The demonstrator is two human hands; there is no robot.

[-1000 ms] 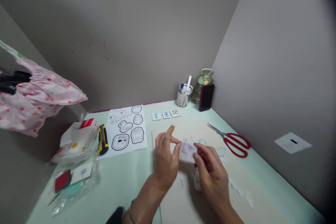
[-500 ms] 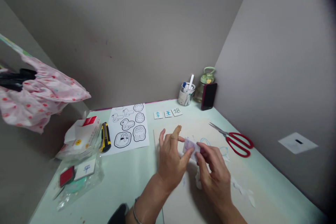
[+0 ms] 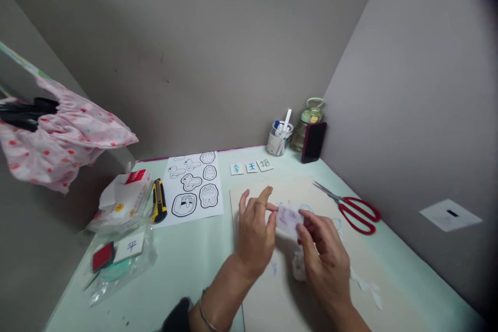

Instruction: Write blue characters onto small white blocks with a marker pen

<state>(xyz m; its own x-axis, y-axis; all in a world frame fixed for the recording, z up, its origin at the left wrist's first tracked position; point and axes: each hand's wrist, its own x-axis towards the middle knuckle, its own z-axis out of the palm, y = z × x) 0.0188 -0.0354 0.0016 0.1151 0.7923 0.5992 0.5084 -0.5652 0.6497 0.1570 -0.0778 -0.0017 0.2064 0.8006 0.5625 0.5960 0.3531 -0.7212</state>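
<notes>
Between my hands is a small pale square (image 3: 288, 221) with purple smudges on its face. My right hand (image 3: 324, 254) pinches its right edge between thumb and fingers. My left hand (image 3: 254, 233) is at its left edge, fingers apart and raised, with the thumb beside the corner; a tan covering wraps one fingertip. Under both hands lies a beige board (image 3: 268, 301) with faint blue marks. A crumpled white tissue (image 3: 299, 265) rests on the board beside my right hand, partly hidden by it.
Red-handled scissors (image 3: 356, 212) lie at the right. Behind stand a pen jar (image 3: 278, 142), a green bottle (image 3: 299, 132) and a phone (image 3: 313, 142). Three character tiles (image 3: 251, 167), a printed sheet (image 3: 194, 212), a yellow cutter (image 3: 158, 199) and plastic bags (image 3: 124, 202) are farther left.
My left thumb has come off the face of the square, uncovering more purple marks. My right hand still holds it. The whole view has shifted slightly.
</notes>
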